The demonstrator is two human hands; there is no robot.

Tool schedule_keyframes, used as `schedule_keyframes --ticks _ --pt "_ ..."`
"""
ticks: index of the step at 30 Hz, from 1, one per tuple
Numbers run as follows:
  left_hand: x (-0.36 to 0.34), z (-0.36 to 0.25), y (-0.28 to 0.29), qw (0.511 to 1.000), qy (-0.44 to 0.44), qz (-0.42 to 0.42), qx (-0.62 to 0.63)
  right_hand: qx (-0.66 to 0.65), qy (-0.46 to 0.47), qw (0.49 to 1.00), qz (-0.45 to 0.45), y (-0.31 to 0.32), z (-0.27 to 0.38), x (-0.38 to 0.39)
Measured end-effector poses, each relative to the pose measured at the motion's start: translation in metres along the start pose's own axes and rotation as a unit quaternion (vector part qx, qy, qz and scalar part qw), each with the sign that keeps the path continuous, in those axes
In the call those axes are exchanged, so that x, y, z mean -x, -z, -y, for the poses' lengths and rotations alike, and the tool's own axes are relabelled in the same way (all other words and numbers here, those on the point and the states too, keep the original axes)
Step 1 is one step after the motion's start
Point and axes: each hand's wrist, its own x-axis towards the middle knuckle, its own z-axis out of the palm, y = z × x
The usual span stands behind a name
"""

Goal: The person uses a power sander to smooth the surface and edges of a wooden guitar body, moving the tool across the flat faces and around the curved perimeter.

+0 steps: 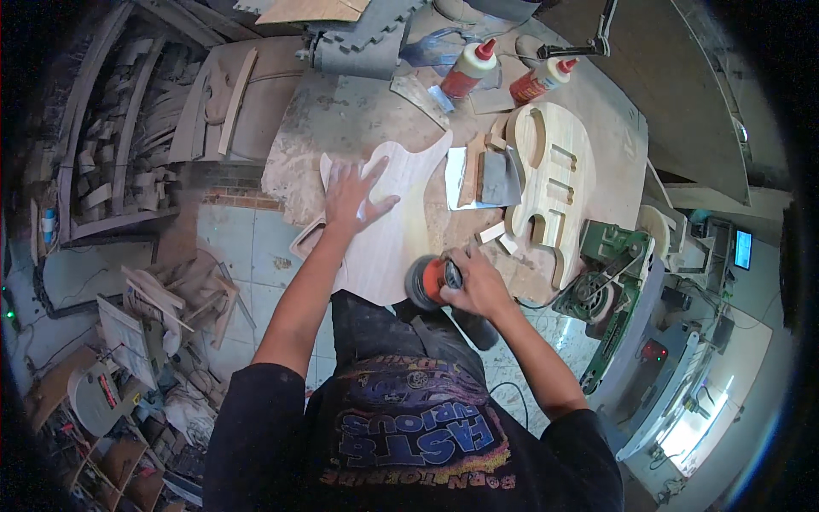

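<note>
A pale wooden guitar body (394,224) lies flat at the near edge of the workbench. My left hand (351,194) rests on its upper left part with the fingers spread. On the lower right edge of that body sits an orange and black orbital sander (433,280), and my right hand (474,280) is wrapped round it. Part of the sander is hidden by my fingers. To the right lies a second guitar body (573,162) with routed cavities. Between the two bodies are a grey sanding block (493,177) and a white sheet (455,177).
Two glue bottles with red caps, one (471,68) left of the other (543,80), stand at the back of the workbench (333,111). Small wood offcuts (491,232) lie near the sander. A green machine (607,256) stands right of the bench. Scrap wood (162,299) is piled at left.
</note>
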Motion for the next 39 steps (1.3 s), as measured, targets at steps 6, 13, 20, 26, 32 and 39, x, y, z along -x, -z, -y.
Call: schedule_keyframes --ticks 6,13,20,26,32,39 --pt "0.000 0.002 -0.003 1.000 -0.007 -0.023 -0.003 -0.004 -0.009 1.000 -0.011 0.000 0.004 -0.011" --pt "0.000 0.003 -0.003 1.000 -0.004 -0.015 -0.009 -0.005 -0.003 1.000 0.005 0.001 0.000 0.006" --pt "-0.001 0.001 -0.002 1.000 -0.009 -0.019 -0.016 0.012 0.008 0.999 -0.041 0.000 -0.003 -0.012" --pt "-0.001 0.003 -0.008 0.998 -0.013 -0.043 -0.031 0.011 -0.024 1.000 0.002 -0.001 0.005 0.006" --pt "-0.003 0.001 -0.008 1.000 -0.008 -0.024 -0.012 0.003 0.010 0.999 -0.050 0.000 0.000 -0.022" --pt "-0.003 0.003 -0.009 0.999 -0.021 -0.048 -0.016 -0.001 -0.016 1.000 -0.018 -0.004 0.006 -0.006"
